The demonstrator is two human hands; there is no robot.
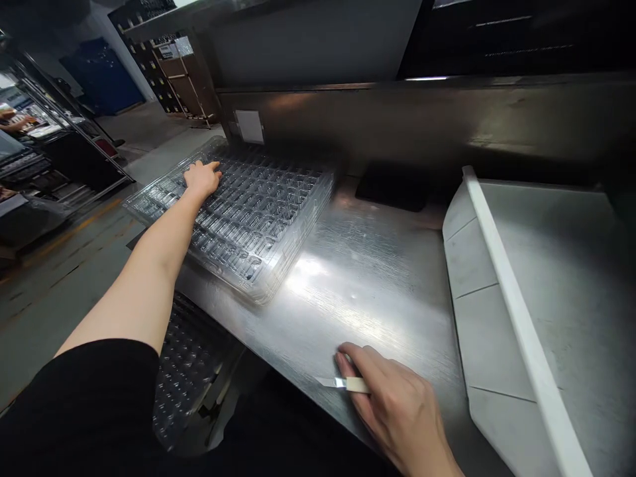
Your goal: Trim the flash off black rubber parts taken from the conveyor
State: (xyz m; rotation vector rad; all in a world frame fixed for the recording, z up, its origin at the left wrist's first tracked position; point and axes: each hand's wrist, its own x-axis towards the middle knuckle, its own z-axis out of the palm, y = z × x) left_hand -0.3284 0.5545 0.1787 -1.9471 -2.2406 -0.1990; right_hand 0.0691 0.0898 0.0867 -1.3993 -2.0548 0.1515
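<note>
On a metal table [397, 265], the right hand [397, 404] grips a small knife [354, 384]; the left hand [203, 179] lies loosely spread on stacked clear plastic trays [258, 205]

Left arm nearly straight, reaching forward and out left — left hand [202, 177] palm down, fingers spread. Right hand [397, 404] low and close to the body, back up — thumb and fingers bent in a pinch grip. Black sleeve on left upper arm.
</note>
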